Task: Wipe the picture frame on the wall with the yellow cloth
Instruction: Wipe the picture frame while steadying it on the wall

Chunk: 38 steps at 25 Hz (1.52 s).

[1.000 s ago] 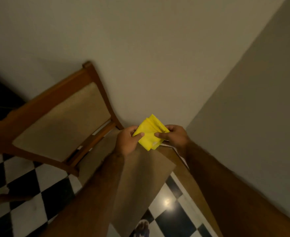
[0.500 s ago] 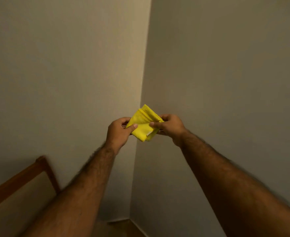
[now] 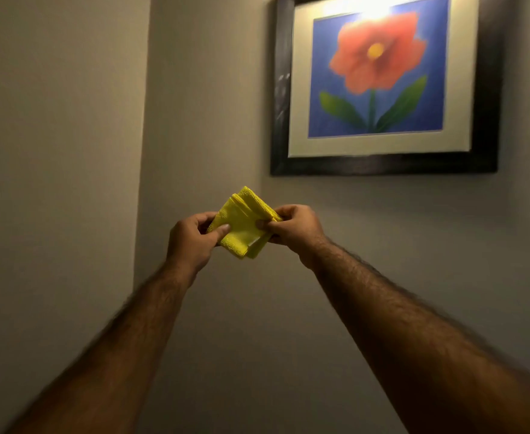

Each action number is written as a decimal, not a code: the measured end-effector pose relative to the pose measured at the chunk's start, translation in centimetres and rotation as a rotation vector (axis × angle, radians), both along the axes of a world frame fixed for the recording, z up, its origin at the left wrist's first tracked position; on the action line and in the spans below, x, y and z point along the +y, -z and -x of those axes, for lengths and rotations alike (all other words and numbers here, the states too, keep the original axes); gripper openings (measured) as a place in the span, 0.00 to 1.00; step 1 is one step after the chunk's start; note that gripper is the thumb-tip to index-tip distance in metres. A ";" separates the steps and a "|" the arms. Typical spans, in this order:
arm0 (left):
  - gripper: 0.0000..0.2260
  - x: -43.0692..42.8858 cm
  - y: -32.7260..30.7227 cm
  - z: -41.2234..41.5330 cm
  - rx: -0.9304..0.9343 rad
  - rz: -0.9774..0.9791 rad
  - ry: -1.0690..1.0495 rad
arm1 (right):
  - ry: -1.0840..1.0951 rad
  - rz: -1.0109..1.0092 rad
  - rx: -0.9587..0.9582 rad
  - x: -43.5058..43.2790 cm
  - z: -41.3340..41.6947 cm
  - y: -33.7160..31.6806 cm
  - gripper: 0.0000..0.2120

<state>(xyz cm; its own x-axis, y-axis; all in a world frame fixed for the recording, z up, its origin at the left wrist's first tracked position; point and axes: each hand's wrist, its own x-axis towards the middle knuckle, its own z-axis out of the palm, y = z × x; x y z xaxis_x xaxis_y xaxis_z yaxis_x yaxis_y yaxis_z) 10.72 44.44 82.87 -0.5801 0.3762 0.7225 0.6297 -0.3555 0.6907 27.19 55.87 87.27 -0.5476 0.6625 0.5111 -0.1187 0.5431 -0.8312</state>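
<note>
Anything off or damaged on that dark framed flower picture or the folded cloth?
One thing: pale smudges on the left rail of the dark wooden picture frame, likely dust or glare. It hangs about level, no damage visible. The folded yellow cloth sits intact between left hand and right hand.

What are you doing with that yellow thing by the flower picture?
A person holds a folded yellow cloth in front of them, the left hand pinching one side and the right hand the other. The dark-framed picture of a red flower hangs on the wall above and to the right. The cloth has not touched it yet, so no wiping has started.
</note>
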 end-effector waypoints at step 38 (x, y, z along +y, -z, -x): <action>0.35 15.9 -23.5 -5.2 0.762 -0.104 -0.575 | 1.289 -1.092 -0.156 18.9 -23.0 -19.9 0.56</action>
<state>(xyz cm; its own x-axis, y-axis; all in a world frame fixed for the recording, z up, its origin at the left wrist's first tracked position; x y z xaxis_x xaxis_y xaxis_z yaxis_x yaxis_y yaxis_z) 15.91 60.33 106.41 -0.0166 0.0935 0.9955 0.9937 0.1117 0.0061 50.23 74.74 107.19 -0.0595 0.0866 0.9945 0.8659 0.5001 0.0083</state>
